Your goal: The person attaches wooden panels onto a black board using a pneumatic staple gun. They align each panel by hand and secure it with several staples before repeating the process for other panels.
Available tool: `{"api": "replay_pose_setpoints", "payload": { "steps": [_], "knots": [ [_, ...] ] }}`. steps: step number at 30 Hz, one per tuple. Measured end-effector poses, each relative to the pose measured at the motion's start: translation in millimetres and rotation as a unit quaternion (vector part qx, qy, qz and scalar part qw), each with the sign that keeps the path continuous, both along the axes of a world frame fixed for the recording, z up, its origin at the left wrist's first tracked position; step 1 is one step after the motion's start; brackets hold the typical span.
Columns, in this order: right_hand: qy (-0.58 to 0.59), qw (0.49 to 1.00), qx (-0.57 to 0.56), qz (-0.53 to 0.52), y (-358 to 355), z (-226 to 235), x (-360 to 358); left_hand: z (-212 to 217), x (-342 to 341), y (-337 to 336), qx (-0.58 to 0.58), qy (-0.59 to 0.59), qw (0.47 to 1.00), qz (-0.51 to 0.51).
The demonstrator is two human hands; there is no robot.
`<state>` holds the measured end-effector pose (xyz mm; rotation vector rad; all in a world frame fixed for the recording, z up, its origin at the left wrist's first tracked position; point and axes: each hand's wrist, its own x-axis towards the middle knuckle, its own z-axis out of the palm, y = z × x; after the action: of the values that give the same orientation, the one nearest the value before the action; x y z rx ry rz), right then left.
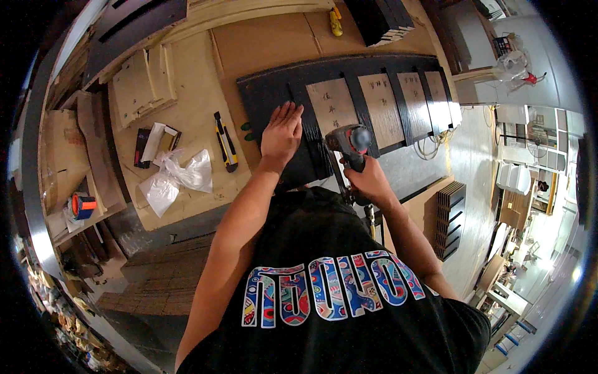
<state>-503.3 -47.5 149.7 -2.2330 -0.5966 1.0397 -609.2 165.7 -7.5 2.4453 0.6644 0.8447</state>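
Observation:
A long black panel (286,93) with several brown insets (333,103) lies on the workbench in front of me. My left hand (283,134) rests flat on its left end, fingers stretched out and holding nothing. Gripped in my right hand (369,181) is a dark nail gun (349,140) with red marks, its head over the panel's near edge beside the first inset. The gun's tip and what it touches are hidden from view. To the left of my left hand lies a yellow and black utility knife (225,143).
A plastic bag (180,177) and small boxes (159,144) lie left, by stacked wooden pieces (143,87). At the far side are a yellow tool (336,23) and stacked black boards (380,22). More slotted boards (450,218) stand at right; an air hose (430,148) hangs there.

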Motion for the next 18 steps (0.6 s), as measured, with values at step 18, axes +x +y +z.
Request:
{"api": "replay_pose_setpoints", "payload": {
  "steps": [18],
  "knots": [
    [0.011, 1.000, 0.008, -0.017, 7.5, -1.0, -18.5, 1.6, -1.3, 0.3, 0.002, 0.021, 1.000, -0.013]
  ]
}}
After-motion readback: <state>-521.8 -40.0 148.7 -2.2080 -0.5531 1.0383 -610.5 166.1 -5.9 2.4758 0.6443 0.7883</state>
